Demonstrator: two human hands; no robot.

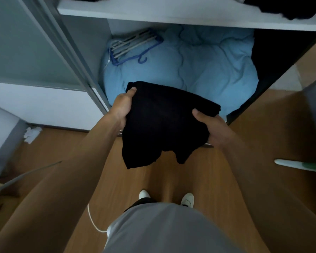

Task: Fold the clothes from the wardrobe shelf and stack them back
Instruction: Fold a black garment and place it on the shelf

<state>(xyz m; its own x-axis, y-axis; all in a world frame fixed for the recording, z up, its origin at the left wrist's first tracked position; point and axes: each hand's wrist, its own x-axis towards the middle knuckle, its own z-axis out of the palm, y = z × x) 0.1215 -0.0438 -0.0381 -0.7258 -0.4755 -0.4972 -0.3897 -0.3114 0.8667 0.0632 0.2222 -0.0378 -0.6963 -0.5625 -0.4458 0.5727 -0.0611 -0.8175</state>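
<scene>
Both hands, left hand [121, 106] and right hand [211, 127], clasp a folded black garment [164, 123] (thumbs on top) before the wardrobe shelf [171, 15].

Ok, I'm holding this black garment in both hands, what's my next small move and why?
Probably lift the black garment toward the white shelf: it looks folded, left hand and right hand grip its sides, and dark clothes already sit there.

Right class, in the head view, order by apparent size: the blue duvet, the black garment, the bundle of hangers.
1. blue duvet
2. black garment, nearer the camera, so real size is unsure
3. bundle of hangers
</scene>
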